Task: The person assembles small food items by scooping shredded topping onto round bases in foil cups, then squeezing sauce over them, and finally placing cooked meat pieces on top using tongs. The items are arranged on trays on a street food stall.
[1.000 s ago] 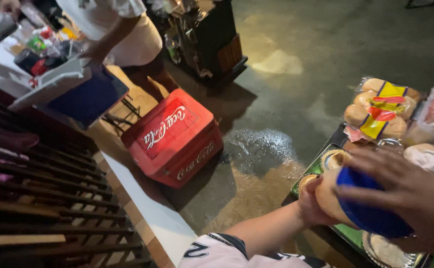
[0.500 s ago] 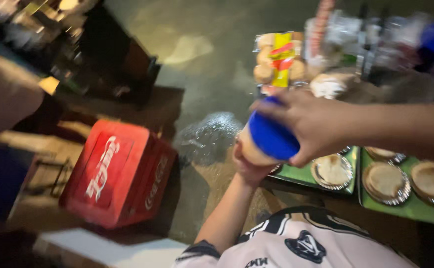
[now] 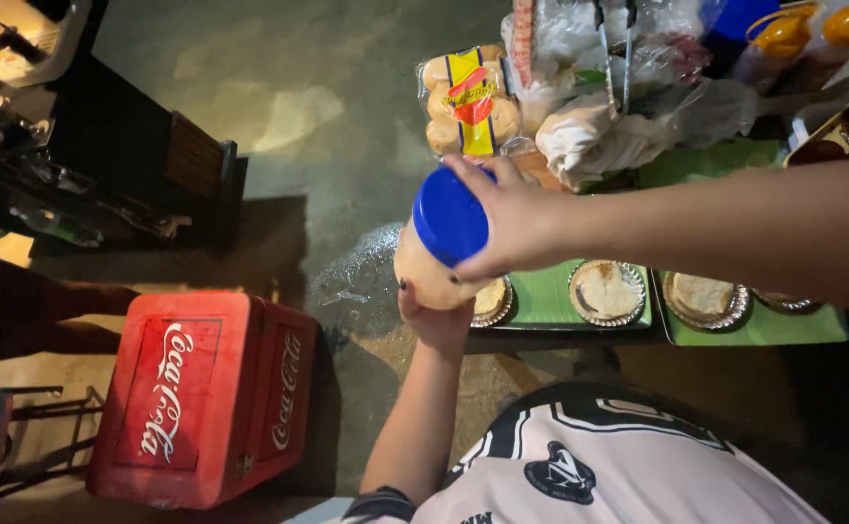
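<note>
above four foil dishes [image 3: 607, 292], two hands grip one jar [image 3: 436, 254].

A white jersey [image 3: 618, 475] with black stripes and a dark round crest at 6 o'clock is worn; both forearms are left bare.

Glossy plastic lid [image 3: 449, 215] — seemingly translucent plastic jar [image 3: 426, 277].

Bagged buns [image 3: 465, 102] — yellow-red label — above green tray [image 3: 550, 301].
</note>
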